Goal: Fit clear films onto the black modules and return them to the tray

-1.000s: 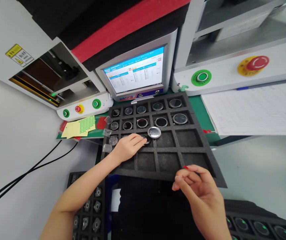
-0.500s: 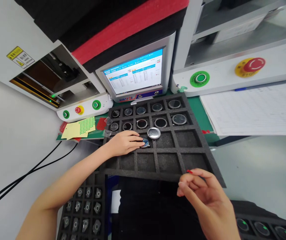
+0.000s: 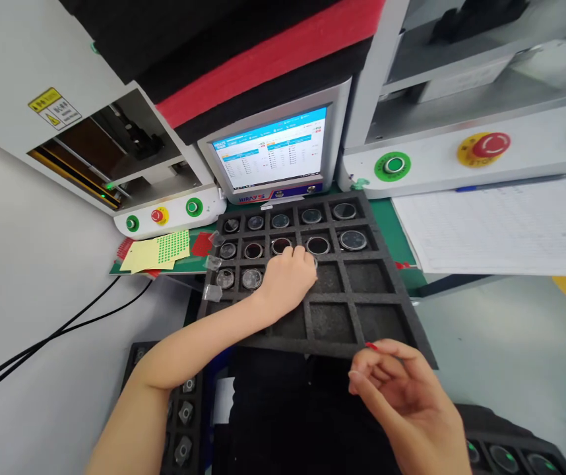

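My left hand is closed, palm down, over the third row of a black foam tray. Its fingers are round a silver-rimmed watch case, nearly all hidden, with only a sliver of rim showing at the fingertips. Other round watch cases lie in the tray's compartments, dark faces up. My right hand is held off the tray's near right corner, palm up and fingers curled. A small red sticker shows at its index fingertip; the grip on it is partly hidden.
A monitor stands behind the tray between two machines with green and red buttons. Yellow sticker sheets lie left, papers with a pen right. Lower foam trays hold small parts; another holds green-dotted round pieces.
My left hand has moved right from a blue-filmed piece onto the silver watch case, uncovering two cases in the third row. My right hand has hardly moved. The view has shifted slightly.
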The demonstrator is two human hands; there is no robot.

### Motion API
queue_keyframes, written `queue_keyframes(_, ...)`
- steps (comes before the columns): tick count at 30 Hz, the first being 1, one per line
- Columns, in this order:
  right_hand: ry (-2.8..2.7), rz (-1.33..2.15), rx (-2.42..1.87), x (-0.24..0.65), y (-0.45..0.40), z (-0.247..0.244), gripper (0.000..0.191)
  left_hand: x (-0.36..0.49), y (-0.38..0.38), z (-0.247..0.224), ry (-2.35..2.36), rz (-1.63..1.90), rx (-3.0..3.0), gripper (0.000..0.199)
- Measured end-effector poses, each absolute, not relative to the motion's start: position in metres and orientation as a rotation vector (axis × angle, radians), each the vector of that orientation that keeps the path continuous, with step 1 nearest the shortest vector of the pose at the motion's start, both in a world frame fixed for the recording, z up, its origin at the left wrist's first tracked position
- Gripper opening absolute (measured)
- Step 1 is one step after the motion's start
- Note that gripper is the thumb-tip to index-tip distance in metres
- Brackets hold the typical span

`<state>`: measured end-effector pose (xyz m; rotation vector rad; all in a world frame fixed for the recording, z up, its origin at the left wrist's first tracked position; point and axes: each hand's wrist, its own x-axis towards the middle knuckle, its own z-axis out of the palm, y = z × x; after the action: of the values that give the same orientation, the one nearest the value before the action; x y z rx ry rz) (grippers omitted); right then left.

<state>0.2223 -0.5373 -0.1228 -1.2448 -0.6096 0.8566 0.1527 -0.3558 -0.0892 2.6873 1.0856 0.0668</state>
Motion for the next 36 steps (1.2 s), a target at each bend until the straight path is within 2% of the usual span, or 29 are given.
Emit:
queue_keyframes(5, -0.645, 0.791, -1.277, 0.226, -0.543, -0.114, 0.020, 0.155, -0.349, -0.088, 1.214, 0.138, 2.415, 0.019)
queue_keyframes(9, -0.581, 0.622, -1.314, 0.226, -0.545, -0.104, 0.030, 0.130, -0.349, -0.075, 1.123, 0.184, 2.096, 0.025)
queue_keyframes(12, -0.580, 0.526, -1.336, 0.221, -0.538, -0.098, 0.035, 0.108, -0.376, -0.071, 1.023, 0.305, 1.547, 0.024)
queue_keyframes(16, -0.655, 0.584, -1.281, 0.208, -0.524, -0.098, 0.033, 0.086, -0.424, -0.083, 0.924, 0.492, 0.910, 0.027)
queue_keyframes(23, -0.636, 0.661, -1.215, 0.190, -0.521, -0.095, 0.034, 0.074, -0.457, -0.099, 0.824, 0.820, 1.031, 0.015)
queue_keyframes(33, -0.717, 0.614, -1.341, 0.191, -0.529, -0.092, 0.030, 0.065, -0.452, -0.097, 0.683, 0.918, 1.453, 0.019)
queue_keyframes(36, -0.762, 0.612, -1.328, 0.194, -0.529, -0.092, 0.034, 0.064, -0.451, -0.098, 0.669, 0.908, 1.474, 0.019)
